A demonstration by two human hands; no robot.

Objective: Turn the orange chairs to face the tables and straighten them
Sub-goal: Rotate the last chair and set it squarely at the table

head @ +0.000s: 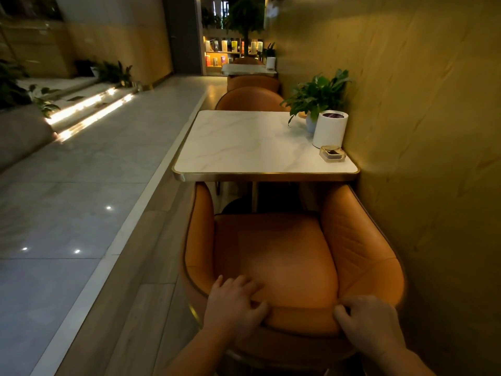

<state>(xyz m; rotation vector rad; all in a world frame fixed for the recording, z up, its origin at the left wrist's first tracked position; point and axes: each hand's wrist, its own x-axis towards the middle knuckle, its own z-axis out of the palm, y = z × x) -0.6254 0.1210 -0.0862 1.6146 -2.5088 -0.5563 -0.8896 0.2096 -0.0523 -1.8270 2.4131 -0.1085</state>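
Orange chair [284,256] faces the marble surface [244,142] squarely; left hand [233,308] and right hand [371,324] fingers clamp its backrest top.

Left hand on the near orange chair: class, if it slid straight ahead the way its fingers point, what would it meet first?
Probably the chair's seat cushion, just beyond the back rim the left hand grips; the table edge lies farther on. Depth is unclear.
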